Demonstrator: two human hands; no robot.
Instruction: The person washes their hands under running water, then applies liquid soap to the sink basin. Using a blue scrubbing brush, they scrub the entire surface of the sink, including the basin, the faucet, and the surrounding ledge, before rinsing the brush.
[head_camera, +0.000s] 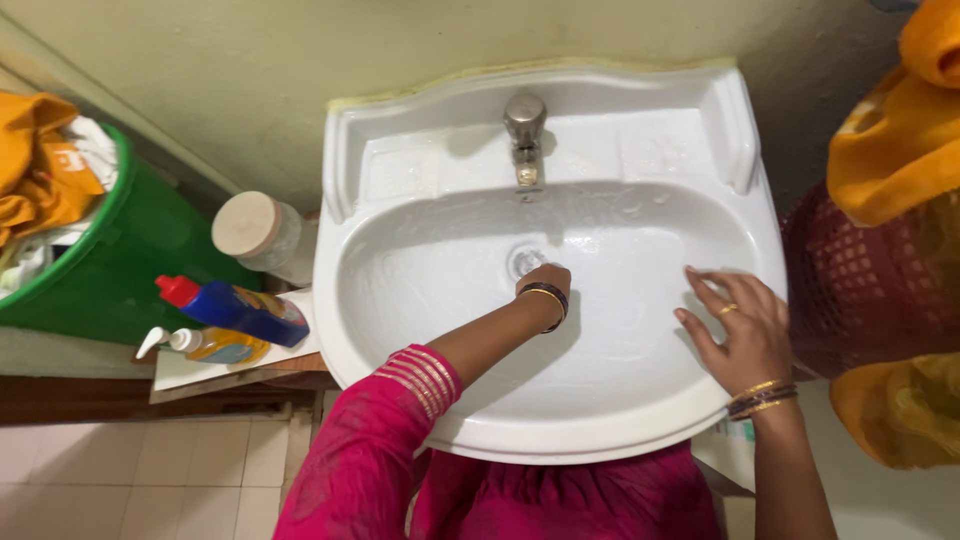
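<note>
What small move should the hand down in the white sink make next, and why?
Probably rub on around the drain hole: the left hand reaches down beside it in the white ceramic basin, while the right hand lies spread on the basin's inner slope. The metal tap shows no visible stream.

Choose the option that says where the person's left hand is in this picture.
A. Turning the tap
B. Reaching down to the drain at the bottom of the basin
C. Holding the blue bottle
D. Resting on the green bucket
B: the left hand is down inside the white basin, right at the drain, below the tap, while the right hand rests on the basin's inner wall.
</note>
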